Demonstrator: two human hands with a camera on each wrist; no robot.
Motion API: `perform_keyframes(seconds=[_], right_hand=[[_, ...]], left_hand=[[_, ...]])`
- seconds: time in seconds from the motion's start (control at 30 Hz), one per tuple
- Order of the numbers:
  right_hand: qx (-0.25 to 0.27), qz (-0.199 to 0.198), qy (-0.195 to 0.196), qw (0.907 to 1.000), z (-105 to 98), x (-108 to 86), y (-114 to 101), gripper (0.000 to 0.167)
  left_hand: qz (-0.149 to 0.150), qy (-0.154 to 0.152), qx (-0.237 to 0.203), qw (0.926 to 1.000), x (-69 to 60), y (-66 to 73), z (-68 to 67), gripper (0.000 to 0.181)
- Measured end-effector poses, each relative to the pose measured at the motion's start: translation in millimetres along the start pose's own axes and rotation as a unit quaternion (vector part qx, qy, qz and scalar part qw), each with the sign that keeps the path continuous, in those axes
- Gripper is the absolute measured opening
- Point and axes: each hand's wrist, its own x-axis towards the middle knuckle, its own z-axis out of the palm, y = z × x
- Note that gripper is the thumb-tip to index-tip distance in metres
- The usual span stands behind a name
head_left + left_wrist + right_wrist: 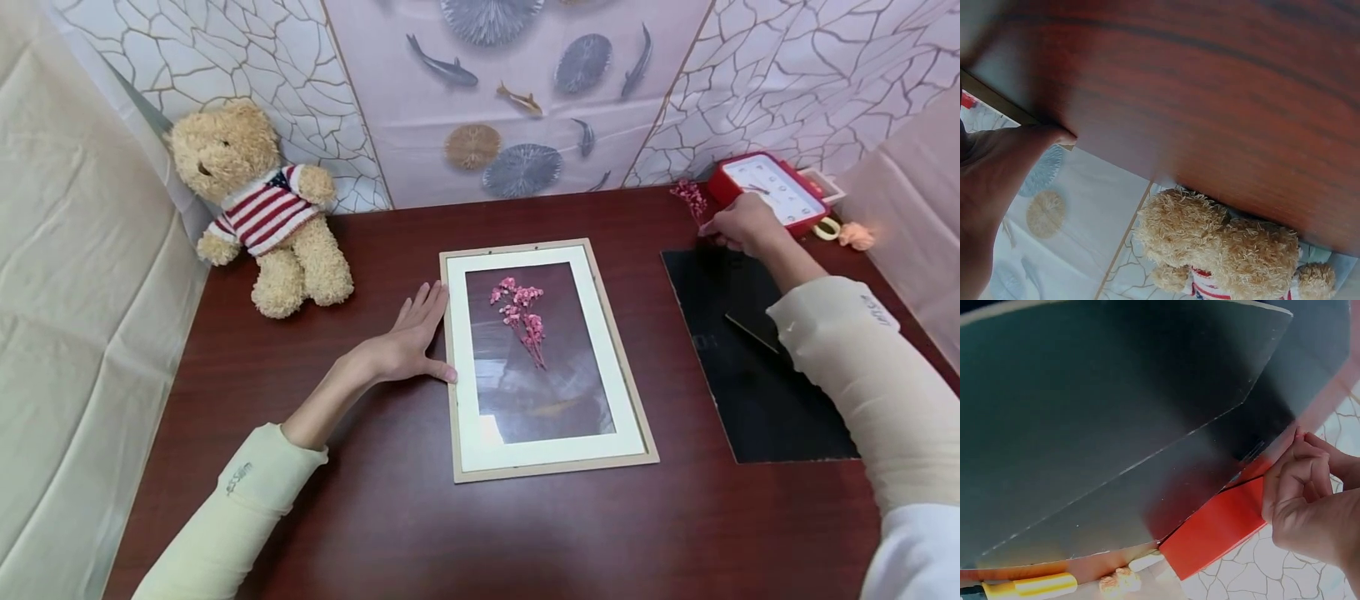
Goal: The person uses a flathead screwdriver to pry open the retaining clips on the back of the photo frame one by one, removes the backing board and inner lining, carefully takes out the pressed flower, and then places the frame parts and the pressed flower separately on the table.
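A picture frame (648, 454) with a white mat lies flat on the table, and a sprig of pink dried flowers (531, 325) lies within its clear window. Against the frame's left edge rests my left hand (408, 337), fingers straight and thumb spread. In the left wrist view, part of that hand (997, 169) shows at the frame's edge. At the back right, my right hand (746, 223) pinches the stem of a second pink flower sprig (688, 198), beside a red clock (780, 187). The right wrist view shows this hand (1307, 494) with curled fingers.
A black backing board (712, 367) with a raised flap lies under my right forearm. A teddy bear (262, 200) in a striped sweater sits at the back left. An orange flower (857, 237) and a yellow-handled tool (1044, 585) lie beyond the board.
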Motion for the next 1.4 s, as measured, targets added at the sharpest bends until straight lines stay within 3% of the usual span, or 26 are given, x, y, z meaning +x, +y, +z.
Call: perform_keyframes(seconds=[0.4, 0.53, 0.73, 1.1, 1.27, 1.4], right_hand=[[-0.097, -0.020, 0.022, 0.9948, 3, 14.7, -1, 0.029], [-0.147, -0.016, 0.044, 0.9880, 2, 15.6, -3, 0.026], [-0.217, -0.079, 0.079, 0.9697, 13, -7.5, -19, 0.032], [-0.203, -0.189, 0.060, 0.9590, 71, -49.3, -58, 0.033], [-0.182, -0.258, 0.006, 0.9489, 106, -85.2, -76, 0.024], [-0.179, -0.279, -0.065, 0.9413, 143, -122.7, -82, 0.020]], left_hand=[[-0.003, -0.002, -0.004, 1.0000, -1.3, 0.6, 0.3, 0.136], [-0.001, -0.001, -0.004, 1.0000, 0.3, -1.8, 2.0, 0.136], [0.005, 0.004, -0.003, 1.0000, 1.6, -6.9, 4.1, 0.138], [0.006, 0.005, -0.007, 0.9999, 0.4, -8.1, 2.8, 0.136], [0.010, 0.005, -0.001, 0.9999, 0.2, -6.0, 2.6, 0.136], [0.010, 0.008, -0.001, 0.9999, -0.9, -5.5, 4.0, 0.137]])
